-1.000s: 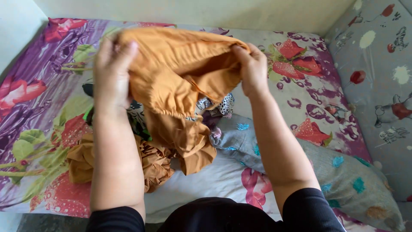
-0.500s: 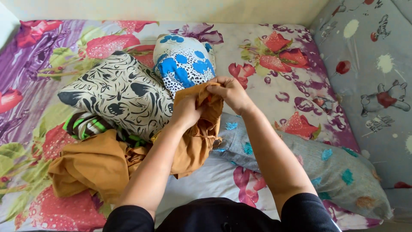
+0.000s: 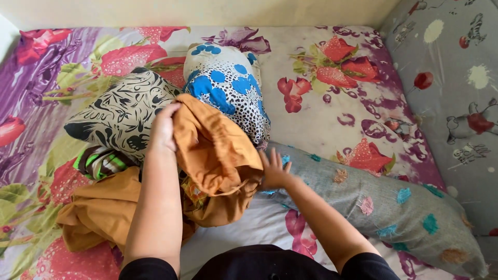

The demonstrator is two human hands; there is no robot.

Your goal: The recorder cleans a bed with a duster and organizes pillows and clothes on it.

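Observation:
My left hand [image 3: 165, 127] grips the upper edge of an orange-brown garment [image 3: 215, 148] and holds it up over a pile of clothes on the bed. My right hand [image 3: 272, 170] reaches in at the garment's lower right edge with fingers spread, touching or just beside the cloth. More orange-brown fabric [image 3: 104, 207] lies bunched under my left forearm. Behind the garment sit a black-and-cream patterned cloth [image 3: 119, 111] and a white cloth with blue spots and black dots [image 3: 225, 85].
A grey pillow with coloured tufts [image 3: 384, 207] lies along the right of the bed. A green striped cloth [image 3: 101, 161] pokes out at the left. The floral bedsheet [image 3: 321, 111] covers the mattress; a grey printed cover [image 3: 456, 93] rises at the right.
My left hand has lifted the garment's edge up and to the left. My right hand has let go of the top and dropped to the garment's lower right edge, fingers spread.

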